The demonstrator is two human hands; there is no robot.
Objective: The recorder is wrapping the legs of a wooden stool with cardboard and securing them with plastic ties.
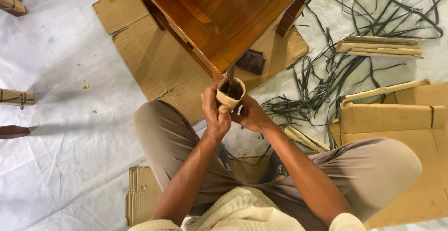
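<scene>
I sit on the floor with my knees apart. My left hand [214, 112] and my right hand [249, 114] together grip a folded cardboard wrap [230, 93] shaped like a cup around the corner leg of a brown wooden table [219, 11]. Something dark shows inside the wrap. The left thumb presses on the wrap's lower edge; the right hand holds it from the right side.
Flat cardboard sheet [149, 58] lies under the table. A tangle of dark plastic straps [326, 81] spreads on the white floor sheet at right, with folded cardboard strips [380, 46] and a cardboard box [396, 123]. Wrapped furniture legs [14, 98] stick in at left.
</scene>
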